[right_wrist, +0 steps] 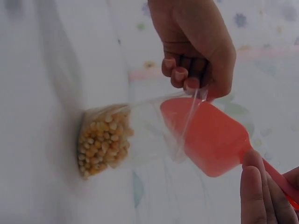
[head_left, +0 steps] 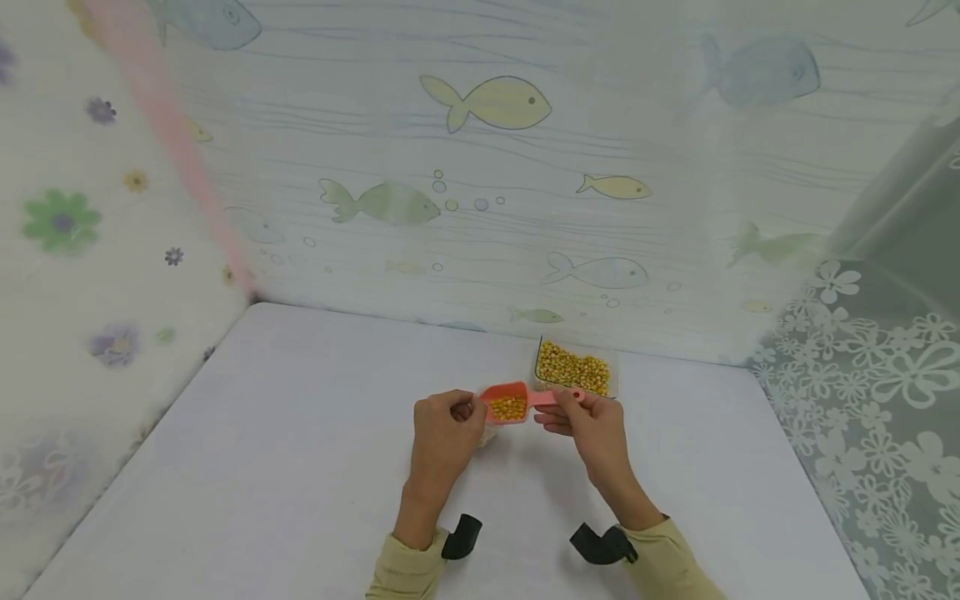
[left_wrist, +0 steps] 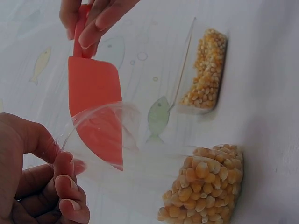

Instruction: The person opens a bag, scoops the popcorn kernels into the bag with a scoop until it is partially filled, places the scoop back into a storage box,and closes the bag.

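In the head view my left hand (head_left: 447, 429) pinches the rim of a clear plastic bag (right_wrist: 148, 140), holding its mouth up. Yellow corn kernels (left_wrist: 201, 182) fill the bag's lower part, and it stands on the table. My right hand (head_left: 596, 429) grips the handle of a red scoop (left_wrist: 96, 86). More kernels (head_left: 508, 408) lie in the scoop's bowl. From the wrist views, the scoop's front end is inside the bag's mouth, tilted down toward it. In the head view the left hand and scoop hide most of the bag.
A clear container (head_left: 616, 379) with corn kernels stands behind the right hand, near the table's back edge. The table (head_left: 300, 433) has a white cover. Fish-printed fabric (head_left: 487, 150) hangs behind it, and flowered fabric hangs on the left and right.
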Demonstrator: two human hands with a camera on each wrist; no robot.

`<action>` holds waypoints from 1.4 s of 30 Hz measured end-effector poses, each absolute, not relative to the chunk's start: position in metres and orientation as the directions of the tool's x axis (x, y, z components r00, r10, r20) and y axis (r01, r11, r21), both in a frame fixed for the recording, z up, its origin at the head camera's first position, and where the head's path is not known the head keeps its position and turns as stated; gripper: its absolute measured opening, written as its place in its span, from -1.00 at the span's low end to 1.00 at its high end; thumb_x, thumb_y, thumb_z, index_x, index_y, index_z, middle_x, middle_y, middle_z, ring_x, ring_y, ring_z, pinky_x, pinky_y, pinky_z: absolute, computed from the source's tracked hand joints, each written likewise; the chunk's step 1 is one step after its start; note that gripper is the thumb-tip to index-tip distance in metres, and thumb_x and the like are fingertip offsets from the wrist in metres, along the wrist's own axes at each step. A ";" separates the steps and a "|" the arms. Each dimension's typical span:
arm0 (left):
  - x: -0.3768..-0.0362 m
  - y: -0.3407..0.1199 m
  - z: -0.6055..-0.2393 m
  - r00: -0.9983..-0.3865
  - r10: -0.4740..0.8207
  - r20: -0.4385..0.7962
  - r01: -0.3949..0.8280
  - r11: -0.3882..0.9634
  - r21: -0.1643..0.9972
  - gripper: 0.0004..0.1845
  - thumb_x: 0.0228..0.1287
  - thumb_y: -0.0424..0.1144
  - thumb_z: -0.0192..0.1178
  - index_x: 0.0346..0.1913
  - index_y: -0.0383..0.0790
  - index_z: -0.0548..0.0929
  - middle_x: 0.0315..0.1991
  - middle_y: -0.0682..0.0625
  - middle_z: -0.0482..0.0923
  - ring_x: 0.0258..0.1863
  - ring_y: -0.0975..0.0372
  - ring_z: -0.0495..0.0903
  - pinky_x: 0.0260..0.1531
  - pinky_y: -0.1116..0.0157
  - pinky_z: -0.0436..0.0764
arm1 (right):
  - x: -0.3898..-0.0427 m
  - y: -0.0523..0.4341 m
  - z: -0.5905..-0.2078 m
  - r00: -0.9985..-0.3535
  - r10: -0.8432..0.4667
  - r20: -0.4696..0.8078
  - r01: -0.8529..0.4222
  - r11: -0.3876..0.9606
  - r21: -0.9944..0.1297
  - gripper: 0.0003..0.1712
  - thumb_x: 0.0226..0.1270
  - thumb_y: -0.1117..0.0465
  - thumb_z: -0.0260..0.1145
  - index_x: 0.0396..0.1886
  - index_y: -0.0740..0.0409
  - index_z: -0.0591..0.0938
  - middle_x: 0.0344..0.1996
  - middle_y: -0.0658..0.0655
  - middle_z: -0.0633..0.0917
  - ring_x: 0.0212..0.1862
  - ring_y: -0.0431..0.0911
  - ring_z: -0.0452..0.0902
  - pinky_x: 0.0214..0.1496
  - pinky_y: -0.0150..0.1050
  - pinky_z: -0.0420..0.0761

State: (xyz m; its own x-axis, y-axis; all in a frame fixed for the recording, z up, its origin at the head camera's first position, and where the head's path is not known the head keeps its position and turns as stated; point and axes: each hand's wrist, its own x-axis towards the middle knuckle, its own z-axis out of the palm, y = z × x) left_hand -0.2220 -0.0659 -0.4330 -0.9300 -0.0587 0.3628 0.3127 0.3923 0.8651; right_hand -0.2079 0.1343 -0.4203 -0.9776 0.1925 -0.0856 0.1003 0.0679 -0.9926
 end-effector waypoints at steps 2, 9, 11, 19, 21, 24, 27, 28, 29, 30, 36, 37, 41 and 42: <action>-0.222 -0.066 -0.433 -0.931 -0.061 0.359 0.308 0.394 0.866 -0.90 0.21 -0.45 0.30 -0.40 -0.42 0.76 -0.64 -0.01 0.55 -0.64 0.29 0.45 -0.60 0.42 0.53 | -0.209 0.133 -0.416 -0.981 0.185 -0.059 0.079 0.098 -0.992 -0.65 0.54 0.17 0.24 -0.04 0.42 0.70 -0.25 0.28 0.81 -0.33 -0.10 0.80 -0.19 -0.28 0.74; -0.222 -0.066 -0.434 -0.929 -0.057 0.365 0.316 0.388 0.866 -0.88 0.22 -0.45 0.27 -0.41 -0.42 0.76 -0.66 0.00 0.53 -0.64 0.28 0.44 -0.60 0.41 0.54 | -0.207 0.129 -0.406 -0.987 0.160 -0.001 0.023 0.136 -0.990 -0.69 0.51 0.23 0.26 -0.05 0.43 0.72 -0.26 0.32 0.80 -0.36 -0.09 0.80 -0.21 -0.28 0.74; -0.222 -0.066 -0.434 -0.928 -0.055 0.368 0.320 0.386 0.865 -0.88 0.22 -0.45 0.26 -0.42 -0.42 0.75 -0.66 0.00 0.53 -0.64 0.28 0.44 -0.61 0.40 0.53 | -0.206 0.129 -0.404 -0.988 0.154 0.011 0.011 0.139 -0.990 -0.70 0.51 0.24 0.25 -0.06 0.44 0.72 -0.27 0.32 0.80 -0.37 -0.10 0.80 -0.22 -0.28 0.74; -0.221 -0.066 -0.434 -0.926 -0.055 0.375 0.324 0.394 0.860 -0.88 0.23 -0.45 0.26 -0.41 -0.42 0.76 -0.66 0.00 0.53 -0.64 0.28 0.43 -0.60 0.40 0.53 | -0.204 0.129 -0.403 -0.989 0.142 0.046 -0.025 0.147 -0.989 -0.70 0.51 0.24 0.26 -0.09 0.45 0.72 -0.29 0.33 0.80 -0.38 -0.10 0.79 -0.22 -0.27 0.74; -0.221 -0.066 -0.434 -0.927 -0.055 0.372 0.322 0.396 0.860 -0.88 0.22 -0.45 0.26 -0.41 -0.42 0.76 -0.67 0.00 0.53 -0.65 0.28 0.43 -0.60 0.40 0.53 | -0.203 0.129 -0.404 -0.989 0.143 0.046 -0.025 0.144 -0.989 -0.70 0.50 0.24 0.26 -0.08 0.45 0.72 -0.28 0.33 0.80 -0.37 -0.10 0.79 -0.22 -0.27 0.74; -0.221 -0.067 -0.432 -0.930 -0.058 0.363 0.314 0.393 0.865 -0.88 0.22 -0.45 0.26 -0.41 -0.42 0.76 -0.66 0.00 0.53 -0.64 0.27 0.44 -0.60 0.40 0.53 | -0.203 0.131 -0.407 -0.988 0.151 0.033 -0.012 0.133 -0.991 -0.70 0.51 0.24 0.26 -0.06 0.44 0.72 -0.27 0.33 0.80 -0.36 -0.09 0.80 -0.21 -0.26 0.75; -0.221 -0.067 -0.431 -0.933 -0.060 0.354 0.305 0.388 0.870 -0.88 0.22 -0.44 0.26 -0.40 -0.42 0.76 -0.66 0.00 0.54 -0.65 0.27 0.45 -0.60 0.39 0.53 | -0.203 0.135 -0.413 -0.986 0.166 0.009 0.011 0.116 -0.993 -0.69 0.52 0.22 0.25 -0.04 0.44 0.70 -0.26 0.32 0.80 -0.35 -0.09 0.80 -0.20 -0.26 0.74; -0.221 -0.067 -0.431 -0.934 -0.061 0.352 0.303 0.387 0.871 -0.88 0.21 -0.45 0.26 -0.41 -0.42 0.76 -0.66 -0.01 0.54 -0.65 0.26 0.45 -0.60 0.39 0.53 | -0.203 0.136 -0.415 -0.986 0.170 0.003 0.017 0.113 -0.993 -0.68 0.53 0.22 0.24 -0.04 0.44 0.70 -0.25 0.32 0.80 -0.35 -0.10 0.80 -0.20 -0.27 0.74; -0.221 -0.067 -0.431 -0.934 -0.062 0.353 0.303 0.388 0.870 -0.88 0.21 -0.44 0.26 -0.41 -0.42 0.76 -0.66 -0.01 0.54 -0.65 0.26 0.45 -0.60 0.39 0.53 | -0.203 0.137 -0.417 -0.985 0.175 -0.003 0.022 0.110 -0.994 -0.67 0.54 0.21 0.23 -0.04 0.45 0.69 -0.25 0.32 0.80 -0.34 -0.10 0.80 -0.20 -0.27 0.74; -0.221 -0.067 -0.431 -0.933 -0.064 0.353 0.303 0.388 0.870 -0.89 0.21 -0.45 0.26 -0.41 -0.42 0.76 -0.66 0.00 0.54 -0.66 0.27 0.45 -0.61 0.39 0.52 | -0.202 0.138 -0.420 -0.984 0.180 -0.008 0.028 0.104 -0.994 -0.66 0.55 0.21 0.22 -0.03 0.47 0.68 -0.25 0.31 0.80 -0.34 -0.11 0.80 -0.19 -0.27 0.74; -0.222 -0.067 -0.432 -0.927 -0.069 0.369 0.315 0.392 0.864 -0.90 0.18 -0.47 0.26 -0.42 -0.41 0.76 -0.67 0.00 0.53 -0.66 0.28 0.45 -0.61 0.39 0.51 | -0.199 0.152 -0.439 -0.971 0.227 -0.076 0.066 -0.053 -0.996 -0.59 0.60 0.21 0.13 0.04 0.58 0.58 -0.35 0.11 0.83 -0.29 -0.10 0.81 -0.15 -0.25 0.74; -0.222 -0.066 -0.432 -0.926 -0.069 0.371 0.317 0.393 0.863 -0.90 0.17 -0.47 0.26 -0.43 -0.41 0.76 -0.67 0.00 0.53 -0.66 0.28 0.45 -0.61 0.39 0.51 | -0.198 0.155 -0.442 -0.967 0.234 -0.098 0.079 -0.092 -0.993 -0.59 0.60 0.20 0.12 0.06 0.56 0.58 -0.36 0.08 0.82 -0.28 -0.10 0.81 -0.14 -0.25 0.74; -0.223 -0.066 -0.433 -0.923 -0.071 0.378 0.321 0.399 0.859 -0.90 0.17 -0.48 0.27 -0.44 -0.41 0.75 -0.67 0.00 0.54 -0.65 0.29 0.46 -0.60 0.40 0.52 | -0.194 0.170 -0.448 -0.954 0.247 -0.167 0.117 -0.207 -0.971 -0.63 0.63 0.13 0.09 -0.01 0.35 0.66 -0.37 0.00 0.82 -0.26 -0.14 0.80 -0.10 -0.29 0.73; -0.224 -0.066 -0.433 -0.923 -0.073 0.379 0.321 0.401 0.858 -0.90 0.17 -0.48 0.27 -0.44 -0.41 0.75 -0.67 0.00 0.53 -0.65 0.29 0.46 -0.60 0.40 0.52 | -0.193 0.174 -0.448 -0.953 0.249 -0.174 0.116 -0.232 -0.966 -0.66 0.63 0.12 0.09 -0.06 0.27 0.69 -0.37 0.00 0.82 -0.26 -0.15 0.80 -0.10 -0.30 0.72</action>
